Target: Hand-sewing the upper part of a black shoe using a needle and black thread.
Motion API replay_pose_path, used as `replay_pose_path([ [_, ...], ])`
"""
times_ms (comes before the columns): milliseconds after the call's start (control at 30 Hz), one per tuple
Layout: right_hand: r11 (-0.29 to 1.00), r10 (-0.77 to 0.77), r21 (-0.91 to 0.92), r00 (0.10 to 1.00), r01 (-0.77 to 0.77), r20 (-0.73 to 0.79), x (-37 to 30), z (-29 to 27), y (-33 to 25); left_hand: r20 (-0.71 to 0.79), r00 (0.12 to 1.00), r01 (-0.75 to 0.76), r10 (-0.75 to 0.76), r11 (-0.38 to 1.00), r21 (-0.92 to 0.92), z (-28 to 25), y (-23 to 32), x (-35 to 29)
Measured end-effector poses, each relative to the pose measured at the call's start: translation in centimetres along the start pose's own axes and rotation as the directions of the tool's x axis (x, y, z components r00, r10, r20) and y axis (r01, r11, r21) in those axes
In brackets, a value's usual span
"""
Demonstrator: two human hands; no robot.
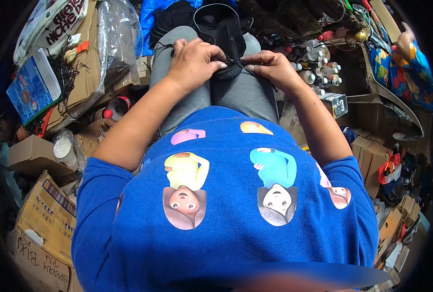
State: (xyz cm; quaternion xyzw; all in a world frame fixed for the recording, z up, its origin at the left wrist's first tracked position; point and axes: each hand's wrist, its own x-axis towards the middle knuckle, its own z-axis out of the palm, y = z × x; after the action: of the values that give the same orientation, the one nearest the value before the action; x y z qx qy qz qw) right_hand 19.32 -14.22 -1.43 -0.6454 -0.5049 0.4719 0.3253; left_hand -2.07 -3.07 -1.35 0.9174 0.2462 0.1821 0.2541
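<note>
A black shoe (219, 33) rests on my lap between my grey-trousered thighs, its opening away from me and its rounded toe toward me. My left hand (195, 62) is over its left side, thumb and fingers pinched together on a black shoelace (232, 61). From the other side, my right hand (273, 69) pinches the lace too, just above the toe. Thin lace ends stick out beside both hands. The lace crossing between my fingertips is too dark and small to make out fully.
Dark material (176, 17) lies beyond my left knee. Several small capped bottles (326, 73) stand at right. Cardboard boxes (36, 155) and plastic-wrapped cardboard (87, 63) crowd the left. Another person's hand (405, 42) and colourful clothing (418, 78) appear at far right.
</note>
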Motion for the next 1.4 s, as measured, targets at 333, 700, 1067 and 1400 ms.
replay_pose_path([
  [333,0.987,0.13,0.09,0.991,-0.131,0.016,1.1,0.0,-2.5,0.232,0.945,0.259,-0.23,0.96,-0.104,-0.3,1.1,2.0],
  [700,0.98,0.134,0.138,0.987,-0.146,0.092,1.4,-3.4,-0.2,0.104,0.993,-0.064,0.046,0.983,0.173,-2.4,0.3,0.4],
  [1067,0.999,0.02,-0.025,0.997,-0.022,-0.073,-2.5,-1.8,-0.5,0.226,0.974,0.023,-0.014,0.999,-0.039,-0.1,1.1,2.1],
  [1400,0.858,-0.163,-0.501,0.985,0.112,-0.058,-0.6,-4.7,-3.4,0.311,0.947,-0.104,0.077,0.992,0.07,-0.8,0.8,1.9],
])
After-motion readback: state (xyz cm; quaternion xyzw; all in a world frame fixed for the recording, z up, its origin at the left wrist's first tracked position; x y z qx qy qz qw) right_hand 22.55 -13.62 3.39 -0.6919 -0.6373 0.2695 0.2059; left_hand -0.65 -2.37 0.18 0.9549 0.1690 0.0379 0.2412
